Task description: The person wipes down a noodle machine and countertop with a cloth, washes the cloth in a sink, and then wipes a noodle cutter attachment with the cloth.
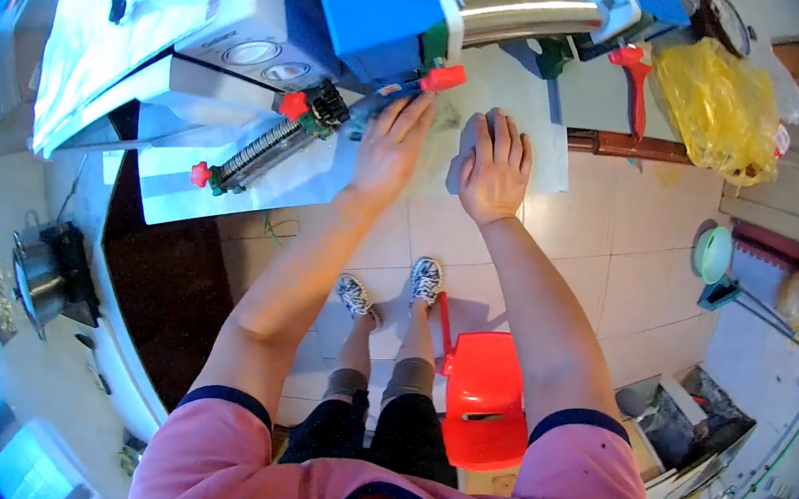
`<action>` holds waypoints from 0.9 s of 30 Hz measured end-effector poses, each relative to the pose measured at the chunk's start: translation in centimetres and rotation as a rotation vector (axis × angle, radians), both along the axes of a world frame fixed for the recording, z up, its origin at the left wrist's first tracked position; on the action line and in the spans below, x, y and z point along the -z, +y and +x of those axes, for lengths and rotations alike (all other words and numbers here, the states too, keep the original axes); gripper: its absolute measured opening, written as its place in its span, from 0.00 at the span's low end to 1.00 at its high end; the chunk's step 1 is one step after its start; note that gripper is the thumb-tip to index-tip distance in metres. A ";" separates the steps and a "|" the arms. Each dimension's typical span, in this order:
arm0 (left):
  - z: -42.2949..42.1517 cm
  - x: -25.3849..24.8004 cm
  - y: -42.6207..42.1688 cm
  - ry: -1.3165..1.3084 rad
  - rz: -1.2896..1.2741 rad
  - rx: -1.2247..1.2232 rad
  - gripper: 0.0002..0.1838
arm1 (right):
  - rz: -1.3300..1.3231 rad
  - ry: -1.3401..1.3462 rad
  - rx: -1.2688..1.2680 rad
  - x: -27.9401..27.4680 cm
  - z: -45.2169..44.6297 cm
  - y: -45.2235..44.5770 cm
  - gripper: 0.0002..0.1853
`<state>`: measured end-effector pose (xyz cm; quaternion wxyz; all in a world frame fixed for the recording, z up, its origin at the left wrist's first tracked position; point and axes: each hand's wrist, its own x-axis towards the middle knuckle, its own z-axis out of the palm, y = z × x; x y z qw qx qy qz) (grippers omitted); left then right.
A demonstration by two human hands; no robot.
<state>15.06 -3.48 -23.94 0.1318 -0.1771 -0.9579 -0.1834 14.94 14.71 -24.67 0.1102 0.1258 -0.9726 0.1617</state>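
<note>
My left hand point(390, 150) lies on the white tabletop point(539, 157) with its fingers stretched forward, at a crumpled clear plastic piece point(447, 115) under a blue-cased machine point(369, 3). Whether the fingertips press on the plastic is hard to make out. A red knob point(442, 78) of the machine sits just above those fingers. To the right, my right hand point(497, 169) rests palm down near the table's front edge, fingers extended, holding nothing. Left of my left hand is a spring-wrapped rod point(266, 153) with red star knobs at both ends.
A shiny metal cylinder point(532, 7) runs along the machine. A red-handled tool point(632, 90) and a yellow plastic bag point(721, 108) lie at the right. A white boxy device point(246, 37) stands at the left. Behind me is a red plastic chair point(487, 387).
</note>
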 end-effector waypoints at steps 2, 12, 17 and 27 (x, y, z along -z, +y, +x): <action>1.0 1.0 -1.0 -0.064 -0.047 -0.128 0.31 | -0.023 0.024 -0.019 0.1 -0.1 0.0 0.31; 0.5 -1.4 2.6 -0.094 -0.084 -0.124 0.32 | -0.116 -0.009 -0.005 -0.3 0.3 0.4 0.31; 1.2 -0.5 1.4 -0.132 -0.203 -0.333 0.33 | -0.125 -0.023 0.003 0.1 0.2 0.4 0.32; 2.0 -3.1 6.8 -0.527 0.764 -0.464 0.25 | -0.317 0.034 -0.030 -0.6 0.2 1.5 0.30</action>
